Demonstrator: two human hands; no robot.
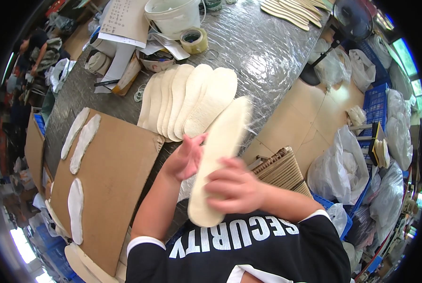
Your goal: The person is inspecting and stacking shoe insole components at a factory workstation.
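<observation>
A cream, fleecy shoe insole (214,155) is held up in front of me, tilted, its top end blurred by motion. My right hand (234,186) grips it around its lower half, fingers across the face. On its other side my left hand (186,158) has its fingers stretched out beside the insole's edge, partly hidden behind it; whether they touch it I cannot tell. Just beyond, a fanned row of several similar insoles (175,96) lies overlapping on the dark, plastic-covered table (258,70).
At left, a brown cardboard sheet (112,160) carries three white insole-shaped pieces (85,144). Farther back stand a white bucket (173,16), a tape roll (193,40) and more insoles (293,12). Bundled cardboard (281,172), a fan (352,19) and plastic bags (340,165) are at right.
</observation>
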